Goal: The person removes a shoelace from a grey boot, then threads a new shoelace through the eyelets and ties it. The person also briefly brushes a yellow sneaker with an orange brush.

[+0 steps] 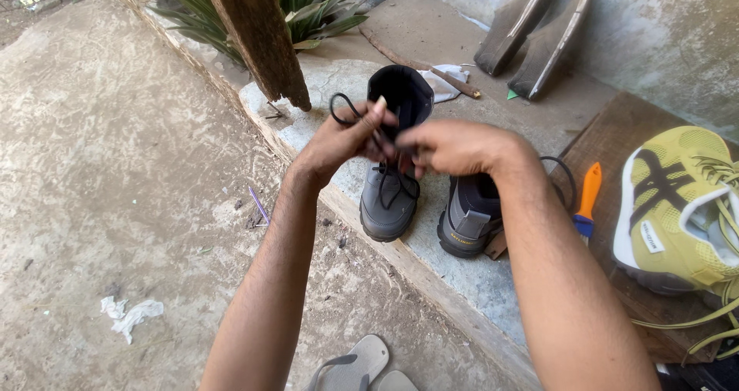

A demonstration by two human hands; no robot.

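L hand [345, 137] pinches a black lace [339, 102], loop sticking up and left above the knuckles; R hand [454, 146] meets it just beside, fingers curled on the same lace, exact hold hidden behind its knuckles. Both hands sit right over the grey boot [392, 168], which stands upright on a concrete ledge [477, 275], toe pointing toward the wearer, long axis running front to back, shaft w/ dark lining open behind the hands. Lace trails down from the grip to the eyelets, crossing loosely over the tongue. L hand slightly nearer the shaft. To the R: second boot [471, 218], orange-handled brush [588, 200], yellow sneaker [681, 206] on a board.
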